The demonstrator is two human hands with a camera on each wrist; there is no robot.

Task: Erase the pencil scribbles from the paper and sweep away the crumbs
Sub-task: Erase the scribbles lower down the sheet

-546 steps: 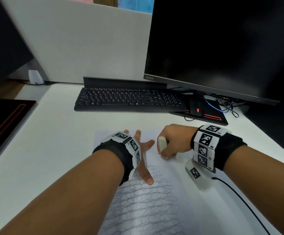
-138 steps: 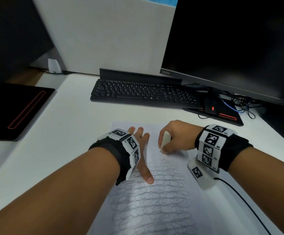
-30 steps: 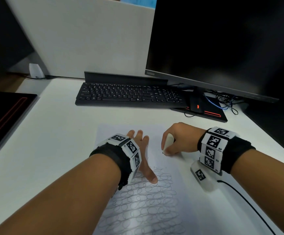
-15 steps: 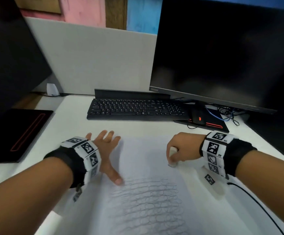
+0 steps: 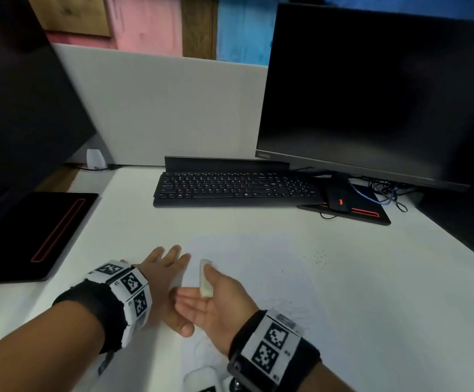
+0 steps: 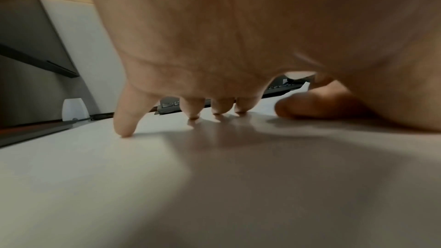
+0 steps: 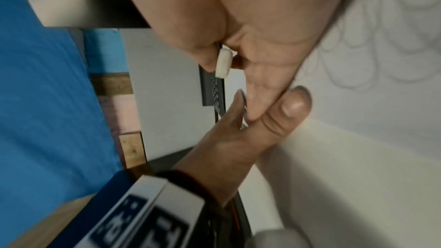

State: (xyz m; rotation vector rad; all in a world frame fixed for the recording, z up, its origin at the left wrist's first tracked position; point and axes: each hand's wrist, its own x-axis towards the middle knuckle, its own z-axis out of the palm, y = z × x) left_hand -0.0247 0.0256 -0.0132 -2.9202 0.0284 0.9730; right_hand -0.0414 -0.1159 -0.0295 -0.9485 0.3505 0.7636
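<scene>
A white paper (image 5: 247,250) lies on the white desk (image 5: 134,222). Faint pencil loops (image 7: 381,44) show on it in the right wrist view. My left hand (image 5: 163,274) lies flat at the sheet's left edge, its fingertips (image 6: 216,114) on the surface. My right hand (image 5: 210,304) stands on its little-finger edge on the paper, palm facing left and fingers straight, touching the left thumb (image 7: 293,105). Its thumb pinches a white eraser (image 5: 205,278) (image 7: 223,63) against the forefinger. Dark crumbs (image 5: 319,258) lie scattered on the desk to the right of the sheet.
Behind the paper lies a black keyboard (image 5: 236,188), with a large dark monitor (image 5: 371,94) at back right. A mouse (image 5: 336,200) sits on a black pad (image 5: 366,215) beside tangled cables (image 5: 386,190). Another black pad (image 5: 46,230) covers the left side, below a grey divider (image 5: 159,103).
My right hand has left the paper's right side, turned onto its edge and moved left beside the left thumb, with the eraser still pinched. The left hand has stayed at the sheet's left edge.
</scene>
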